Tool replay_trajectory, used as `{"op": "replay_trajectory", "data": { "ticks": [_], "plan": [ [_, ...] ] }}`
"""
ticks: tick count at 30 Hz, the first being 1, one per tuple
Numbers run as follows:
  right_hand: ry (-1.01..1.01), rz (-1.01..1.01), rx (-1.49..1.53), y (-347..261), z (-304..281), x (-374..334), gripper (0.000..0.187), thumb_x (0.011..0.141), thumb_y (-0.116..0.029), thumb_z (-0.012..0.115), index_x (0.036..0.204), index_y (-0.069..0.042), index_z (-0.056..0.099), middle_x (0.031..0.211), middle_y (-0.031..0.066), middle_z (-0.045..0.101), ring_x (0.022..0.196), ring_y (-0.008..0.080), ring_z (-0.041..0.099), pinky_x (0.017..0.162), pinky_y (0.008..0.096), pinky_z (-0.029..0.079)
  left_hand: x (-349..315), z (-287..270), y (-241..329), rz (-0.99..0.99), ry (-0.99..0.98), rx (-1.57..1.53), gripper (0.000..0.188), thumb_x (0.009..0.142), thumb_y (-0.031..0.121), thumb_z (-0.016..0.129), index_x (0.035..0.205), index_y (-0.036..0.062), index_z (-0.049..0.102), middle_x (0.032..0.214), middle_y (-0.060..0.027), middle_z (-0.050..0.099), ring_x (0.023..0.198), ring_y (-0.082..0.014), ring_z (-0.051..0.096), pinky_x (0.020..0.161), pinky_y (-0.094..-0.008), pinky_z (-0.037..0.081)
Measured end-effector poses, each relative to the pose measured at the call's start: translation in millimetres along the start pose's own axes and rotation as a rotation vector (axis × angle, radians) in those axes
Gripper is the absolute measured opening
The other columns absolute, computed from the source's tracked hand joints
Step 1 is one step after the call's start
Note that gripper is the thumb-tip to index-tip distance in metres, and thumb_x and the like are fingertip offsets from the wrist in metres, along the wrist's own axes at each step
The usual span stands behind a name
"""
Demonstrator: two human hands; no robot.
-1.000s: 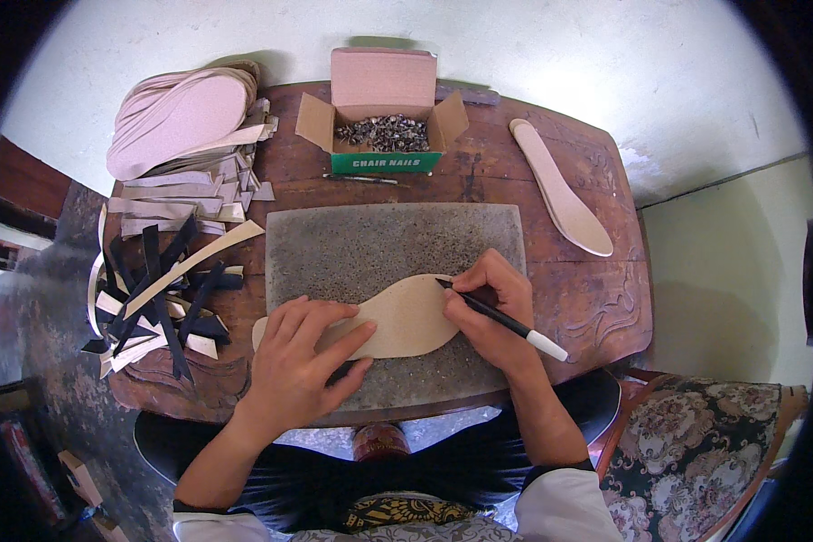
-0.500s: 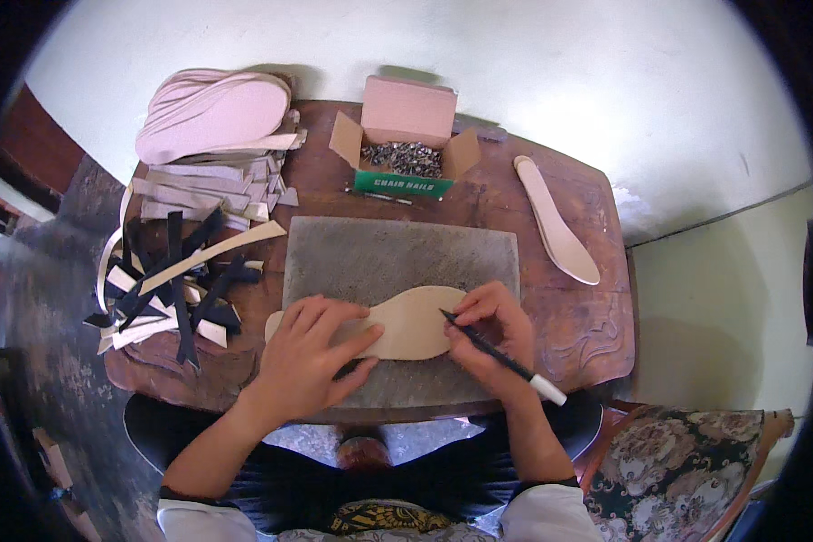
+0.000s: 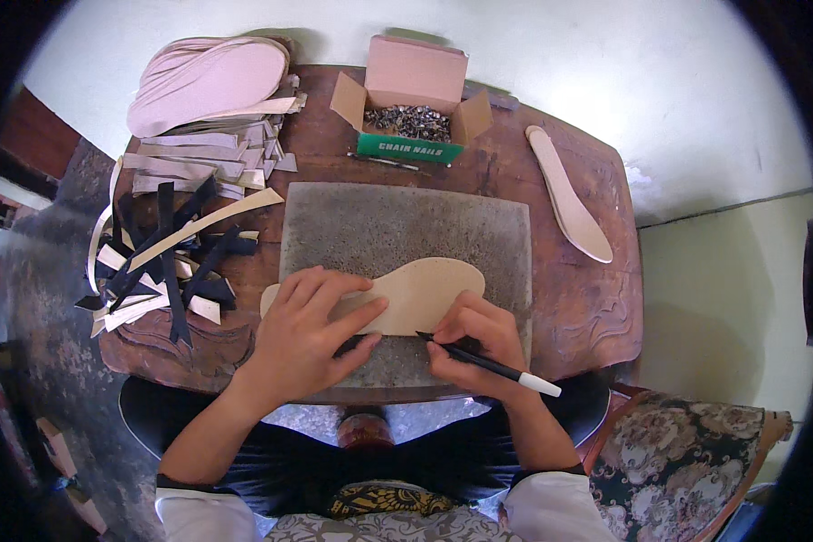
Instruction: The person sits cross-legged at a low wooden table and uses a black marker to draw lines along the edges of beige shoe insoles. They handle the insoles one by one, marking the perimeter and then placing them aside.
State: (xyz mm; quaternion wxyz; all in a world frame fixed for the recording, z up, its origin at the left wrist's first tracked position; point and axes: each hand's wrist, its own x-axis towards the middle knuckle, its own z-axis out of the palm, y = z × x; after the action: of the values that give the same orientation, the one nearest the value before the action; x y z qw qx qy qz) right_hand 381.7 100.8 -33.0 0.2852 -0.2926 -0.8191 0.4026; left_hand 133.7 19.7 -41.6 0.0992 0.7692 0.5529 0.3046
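A beige insole point(image 3: 429, 294) lies crosswise on a grey stone-like slab point(image 3: 406, 217), its wide end to the right. My left hand point(image 3: 312, 330) rests on its narrower left part, fingers spread, pressing it flat. In my right hand point(image 3: 479, 343) is a black marker pen point(image 3: 479, 359) with a white end, pinched between thumb and fingers. The pen's tip is at the insole's near edge, right of the middle. Part of the insole's left end is hidden under my left hand.
Pink insoles point(image 3: 208, 86) are stacked at the back left, above grey strips point(image 3: 190, 154). Black and cream strips point(image 3: 167, 262) lie heaped at the left. A green box point(image 3: 411, 144) of small nails stands open at the back. Another insole point(image 3: 569, 203) lies on the wooden table point(image 3: 587, 307) at right.
The pen tip has moved from over the insole's wide right part to its near edge, left and toward me. My left hand stays on the insole. The view has shifted slightly.
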Motion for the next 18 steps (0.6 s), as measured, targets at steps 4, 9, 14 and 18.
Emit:
{"op": "replay_trajectory", "data": {
  "ticks": [4,9,14,18],
  "plan": [
    [-0.020,-0.005,0.039,5.8,-1.5,0.8,0.022,0.068,0.002,0.078,0.076,-0.003,0.059,0.080,0.0094,0.063,0.071,0.0222,0.066,0.062,0.0312,0.051,1.8,-0.6,0.9,-0.002,-0.011,0.000,0.046,0.074,0.020,0.086,0.119,0.0158,0.076,0.124,-0.0067,0.065,0.115,-0.0309,0.060,0.100,-0.0455,0.047],
    [-0.062,0.010,0.052,9.0,-3.2,1.6,0.022,0.067,0.003,0.078,0.076,-0.003,0.058,0.080,0.0093,0.063,0.072,0.0225,0.067,0.063,0.0311,0.051,-0.5,-0.5,1.1,-0.011,-0.014,0.023,0.047,0.074,0.021,0.086,0.120,0.0170,0.077,0.125,-0.0062,0.066,0.115,-0.0311,0.060,0.102,-0.0463,0.046],
    [-0.066,0.025,0.060,7.1,-4.1,1.2,0.022,0.067,0.002,0.078,0.075,-0.003,0.058,0.081,0.0095,0.064,0.072,0.0224,0.067,0.063,0.0310,0.051,0.5,-0.1,-0.3,0.012,-0.015,0.028,0.042,0.080,0.025,0.082,0.120,0.0161,0.075,0.125,-0.0064,0.064,0.116,-0.0303,0.059,0.103,-0.0476,0.045],
    [-0.080,0.023,0.064,7.4,-5.2,1.7,0.021,0.068,0.002,0.078,0.075,-0.002,0.058,0.081,0.0095,0.064,0.072,0.0224,0.067,0.063,0.0309,0.051,0.8,-1.5,0.6,0.015,-0.007,0.035,0.042,0.080,0.024,0.082,0.120,0.0154,0.074,0.125,-0.0068,0.064,0.116,-0.0312,0.059,0.103,-0.0475,0.045]
  ]
}}
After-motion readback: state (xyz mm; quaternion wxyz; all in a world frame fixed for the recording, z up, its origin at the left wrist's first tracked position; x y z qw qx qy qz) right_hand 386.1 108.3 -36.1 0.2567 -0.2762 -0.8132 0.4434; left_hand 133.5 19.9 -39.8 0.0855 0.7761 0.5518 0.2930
